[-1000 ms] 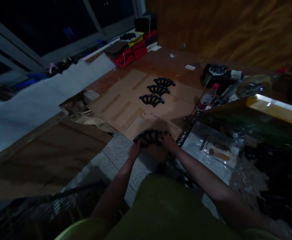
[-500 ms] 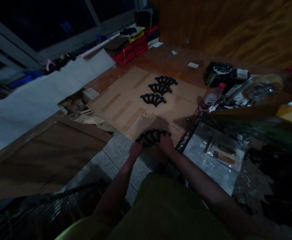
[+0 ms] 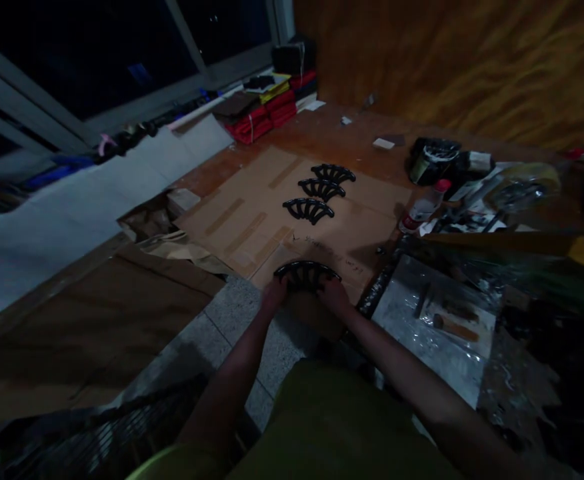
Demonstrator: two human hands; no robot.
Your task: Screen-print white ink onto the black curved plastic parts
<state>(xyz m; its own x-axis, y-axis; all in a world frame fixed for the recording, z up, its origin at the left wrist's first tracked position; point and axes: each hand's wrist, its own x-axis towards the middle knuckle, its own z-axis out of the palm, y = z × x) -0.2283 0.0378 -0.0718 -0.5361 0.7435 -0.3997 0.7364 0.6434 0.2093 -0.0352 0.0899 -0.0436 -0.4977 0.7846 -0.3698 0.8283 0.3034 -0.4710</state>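
A glossy black curved piece with several ribs (image 3: 306, 272) is held between my two hands near the front edge of the cardboard. My left hand (image 3: 275, 293) is closed on its left end, and my right hand (image 3: 333, 293) grips the right end. Farther back, three similar black ribbed pieces lie in a row on the cardboard: the nearest piece (image 3: 309, 210), the middle piece (image 3: 323, 189) and the far piece (image 3: 334, 174). Dim light hides the fingertips in part.
Flat cardboard (image 3: 232, 230) covers the table. At right stand a red-capped bottle (image 3: 423, 207), a black-smeared can (image 3: 433, 161) and a plastic-wrapped board (image 3: 397, 300). Red folded bundles (image 3: 259, 120) are stacked at the back left, beside the window. Grey tiled floor (image 3: 227, 320) shows below.
The view has shifted slightly. The held black ribbed piece is more level now, its right end lower relative to the left. Both hands keep their hold; the three other pieces stay put.
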